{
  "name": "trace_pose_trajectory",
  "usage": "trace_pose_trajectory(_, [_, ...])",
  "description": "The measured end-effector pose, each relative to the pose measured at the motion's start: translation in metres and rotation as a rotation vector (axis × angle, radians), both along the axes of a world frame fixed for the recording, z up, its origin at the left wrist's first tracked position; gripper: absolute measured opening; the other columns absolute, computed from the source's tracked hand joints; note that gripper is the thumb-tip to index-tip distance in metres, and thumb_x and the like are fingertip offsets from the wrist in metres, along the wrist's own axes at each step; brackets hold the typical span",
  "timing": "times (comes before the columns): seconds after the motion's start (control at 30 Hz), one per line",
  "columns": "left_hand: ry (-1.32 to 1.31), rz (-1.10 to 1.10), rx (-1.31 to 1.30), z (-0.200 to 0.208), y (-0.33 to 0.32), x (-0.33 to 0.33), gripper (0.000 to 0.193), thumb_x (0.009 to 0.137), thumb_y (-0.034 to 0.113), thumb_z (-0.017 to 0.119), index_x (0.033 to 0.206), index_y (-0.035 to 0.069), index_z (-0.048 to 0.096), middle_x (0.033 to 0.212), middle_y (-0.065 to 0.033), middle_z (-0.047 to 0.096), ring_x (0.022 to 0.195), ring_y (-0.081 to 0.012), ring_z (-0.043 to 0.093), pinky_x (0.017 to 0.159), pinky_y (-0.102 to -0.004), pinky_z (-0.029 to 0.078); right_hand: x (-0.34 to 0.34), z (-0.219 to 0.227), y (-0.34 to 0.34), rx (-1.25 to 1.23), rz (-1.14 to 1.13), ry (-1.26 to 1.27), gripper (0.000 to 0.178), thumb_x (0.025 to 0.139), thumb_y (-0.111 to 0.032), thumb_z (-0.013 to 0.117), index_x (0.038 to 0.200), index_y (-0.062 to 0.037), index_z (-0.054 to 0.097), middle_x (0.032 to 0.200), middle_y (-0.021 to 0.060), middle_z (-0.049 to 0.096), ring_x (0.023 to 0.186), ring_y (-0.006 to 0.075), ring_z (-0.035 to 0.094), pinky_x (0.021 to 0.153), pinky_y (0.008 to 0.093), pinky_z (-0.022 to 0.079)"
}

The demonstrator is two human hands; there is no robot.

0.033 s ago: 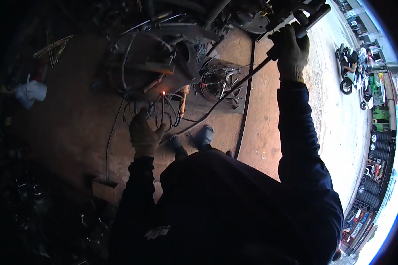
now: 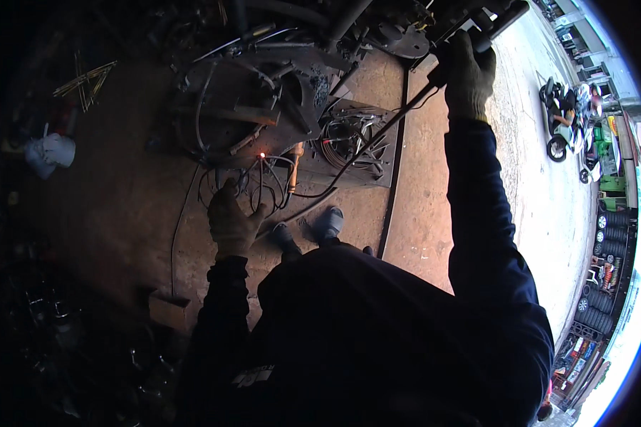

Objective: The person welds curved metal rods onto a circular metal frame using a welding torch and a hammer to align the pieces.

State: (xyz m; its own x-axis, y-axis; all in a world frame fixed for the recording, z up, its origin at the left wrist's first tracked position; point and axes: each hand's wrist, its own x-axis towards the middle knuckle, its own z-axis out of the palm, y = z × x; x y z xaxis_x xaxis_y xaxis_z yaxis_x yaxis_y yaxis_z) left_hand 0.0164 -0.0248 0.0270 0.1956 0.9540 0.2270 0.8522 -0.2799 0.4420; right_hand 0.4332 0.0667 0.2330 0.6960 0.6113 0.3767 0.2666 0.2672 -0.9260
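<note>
My right hand (image 2: pixel 471 80), in a pale work glove, reaches far forward and is closed around a dark tool (image 2: pixel 497 27) at the top right. A black cable (image 2: pixel 377 135) runs from near that hand down toward the workbench. My left hand (image 2: pixel 233 222), also gloved, hangs in front of the bench's near edge with its thumb apart and nothing visible in it. Close by are looped black cables (image 2: pixel 263 191) and an orange handle (image 2: pixel 296 168). A small spot glows orange (image 2: pixel 262 155) at the edge of the dark metal plate (image 2: pixel 224 132).
Coiled wire and loose metal pieces (image 2: pixel 352 142) lie on a low board to the right. Thin rods (image 2: pixel 85 82) and a white container (image 2: pixel 58 149) are at the left. A small box (image 2: pixel 169 310) stands on the floor. Outside at the right are motorcycles (image 2: pixel 566 117) and stacked tyres (image 2: pixel 609 235).
My right hand has moved slightly up and away with the dark tool, and the cable has shifted with it. My left hand stays nearly in place.
</note>
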Motion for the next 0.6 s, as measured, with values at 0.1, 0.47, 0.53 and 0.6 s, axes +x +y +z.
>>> trace_pose_trajectory(0.1, [0.019,0.016,-0.111,0.012,0.0,0.003,0.089,0.068,0.039,0.089,0.138,0.005,0.046,0.124,-0.0171,0.059,0.119,-0.0348,0.056,0.098,-0.0476,0.049,0.046,0.011,0.068,0.05,-0.038,0.016,0.048,0.092,-0.03,0.072,0.133,-0.0099,0.056,0.103,0.0089,0.069,0.086,0.0155,0.065,0.071,0.0319,0.053])
trace_pose_trajectory(0.47, [0.07,0.075,-0.097,0.005,-0.01,0.004,0.093,0.068,0.046,0.089,0.139,0.006,0.044,0.126,-0.0202,0.058,0.118,-0.0366,0.057,0.099,-0.0478,0.051,0.055,0.042,0.184,0.015,-0.226,-0.484,0.067,0.093,-0.058,0.06,0.122,0.0013,0.053,0.105,0.0219,0.066,0.104,0.0367,0.065,0.087,0.0441,0.05])
trace_pose_trajectory(0.53, [0.068,0.076,-0.123,0.011,-0.008,0.003,0.092,0.069,0.046,0.088,0.139,0.006,0.044,0.125,-0.0192,0.059,0.118,-0.0355,0.057,0.099,-0.0468,0.051,0.031,0.037,0.167,-0.097,-0.158,-0.471,0.067,0.094,-0.059,0.057,0.127,-0.0007,0.052,0.112,0.0237,0.066,0.108,0.0391,0.064,0.088,0.044,0.05])
trace_pose_trajectory(0.6, [0.08,0.081,-0.09,0.012,-0.009,0.007,0.092,0.069,0.046,0.088,0.139,0.006,0.045,0.124,-0.0183,0.059,0.117,-0.0351,0.058,0.099,-0.0463,0.051,0.031,0.022,0.161,-0.196,-0.132,-0.485,0.066,0.095,-0.059,0.056,0.128,-0.0025,0.052,0.113,0.0239,0.066,0.108,0.0396,0.064,0.088,0.044,0.05])
